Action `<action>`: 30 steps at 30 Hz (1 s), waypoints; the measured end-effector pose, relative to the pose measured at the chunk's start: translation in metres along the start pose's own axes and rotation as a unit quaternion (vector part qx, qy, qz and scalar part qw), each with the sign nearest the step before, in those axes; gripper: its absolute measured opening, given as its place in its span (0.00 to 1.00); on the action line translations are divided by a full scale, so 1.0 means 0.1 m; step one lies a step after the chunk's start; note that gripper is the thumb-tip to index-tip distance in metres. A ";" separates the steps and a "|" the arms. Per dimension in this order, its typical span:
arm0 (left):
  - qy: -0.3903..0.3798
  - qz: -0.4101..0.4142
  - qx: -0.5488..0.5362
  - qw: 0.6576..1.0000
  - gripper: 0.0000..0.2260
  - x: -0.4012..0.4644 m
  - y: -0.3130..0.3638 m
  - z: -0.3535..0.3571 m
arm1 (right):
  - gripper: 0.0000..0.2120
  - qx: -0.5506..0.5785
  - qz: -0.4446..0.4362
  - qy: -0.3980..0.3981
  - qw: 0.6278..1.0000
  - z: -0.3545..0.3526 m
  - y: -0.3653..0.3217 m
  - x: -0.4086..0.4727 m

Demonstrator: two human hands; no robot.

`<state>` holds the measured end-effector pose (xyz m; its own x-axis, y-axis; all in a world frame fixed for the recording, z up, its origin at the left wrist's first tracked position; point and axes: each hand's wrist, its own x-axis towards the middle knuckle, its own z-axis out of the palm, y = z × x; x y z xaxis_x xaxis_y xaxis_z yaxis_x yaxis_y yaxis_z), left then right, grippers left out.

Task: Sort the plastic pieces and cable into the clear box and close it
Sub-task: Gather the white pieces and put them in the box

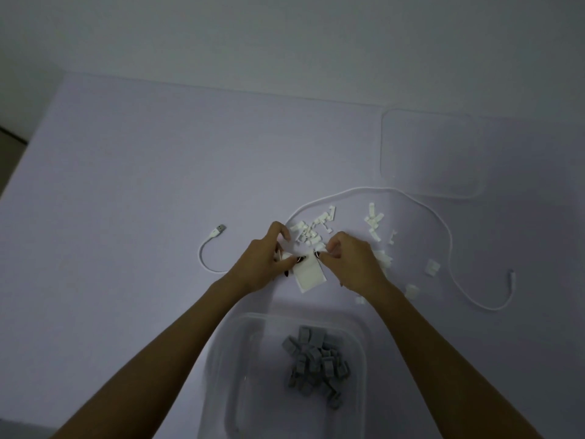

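Partway: grey pieces (316,362) already in box (221,359) below hands; left hand (262,258) and right hand (351,261) pinch a bag (308,274); white pieces (311,231), cable (443,229), lid (430,153) beyond still out.

**Dim room, pale table against a plain wall**

A broad, pale lilac table (133,172) fills most of the view, matte and smooth. Its far edge meets a plain grey-white wall (285,33). Past the table's left edge a strip of darker floor (9,144) shows. The light is low and even, with soft shadows.
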<state>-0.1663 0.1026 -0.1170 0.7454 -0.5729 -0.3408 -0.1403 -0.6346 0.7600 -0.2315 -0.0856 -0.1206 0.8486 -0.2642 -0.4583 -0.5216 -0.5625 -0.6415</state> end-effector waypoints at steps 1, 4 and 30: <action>0.000 0.003 0.009 1.000 0.09 0.00 0.00 -0.01 | 0.09 0.022 0.013 -0.012 1.000 -0.05 -0.02 -0.02; 0.006 -0.012 0.018 1.000 0.04 0.00 -0.01 -0.03 | 0.10 0.135 0.060 -0.043 0.988 -0.23 -0.04 -0.11; 0.016 -0.093 0.216 0.972 0.16 0.47 0.32 0.11 | 0.09 0.276 0.149 0.102 0.944 -0.40 0.84 -0.95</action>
<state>-0.1434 0.0493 -0.1146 0.8025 -0.4164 -0.4274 -0.2572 -0.8877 0.3818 -0.3528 -0.1392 -0.1065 0.6271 -0.5237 -0.5766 -0.6582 0.0395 -0.7518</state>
